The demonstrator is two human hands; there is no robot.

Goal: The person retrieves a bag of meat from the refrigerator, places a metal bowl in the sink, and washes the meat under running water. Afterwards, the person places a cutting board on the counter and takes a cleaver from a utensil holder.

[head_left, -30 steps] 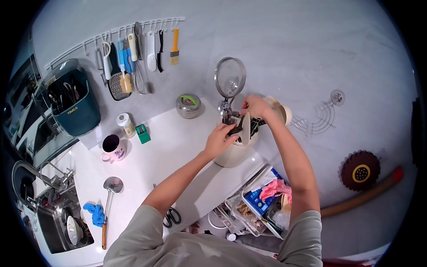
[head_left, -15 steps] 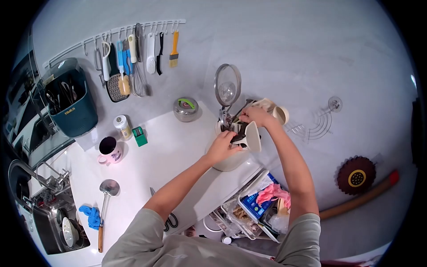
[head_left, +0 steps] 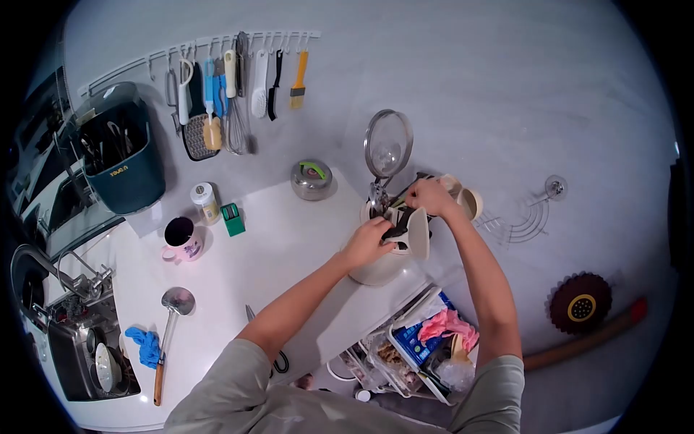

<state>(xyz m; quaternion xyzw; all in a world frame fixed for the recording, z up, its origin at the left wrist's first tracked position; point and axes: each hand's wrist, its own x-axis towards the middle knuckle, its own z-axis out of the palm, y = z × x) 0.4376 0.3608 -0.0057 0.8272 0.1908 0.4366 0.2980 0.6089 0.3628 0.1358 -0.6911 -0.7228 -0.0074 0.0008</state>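
A cream container (head_left: 376, 273) stands near the counter's far corner, with several utensils upright in it. Among them are a round metal strainer (head_left: 388, 145) and a wide cream-coloured utensil (head_left: 418, 234) leaning over the rim. My left hand (head_left: 369, 242) is at the container's near left side, fingers bent against dark handles. Over the back of the opening, my right hand (head_left: 428, 197) has its fingers closed around something too hidden to name. Cream ladle-like pieces (head_left: 468, 204) stick out beside it on the right.
On the counter (head_left: 246, 282) are a lidded metal pot (head_left: 311, 180), a pink mug (head_left: 183, 239), a jar (head_left: 204, 202), a green box (head_left: 232, 219), a ladle (head_left: 168, 333), a blue cloth (head_left: 144, 346) and scissors (head_left: 280, 362). A cart (head_left: 405, 347) stands below; tools hang above.
The wide cream utensil has tipped outward to the right, over the rim. My right hand has shifted slightly back from it. The whole view has moved a little.
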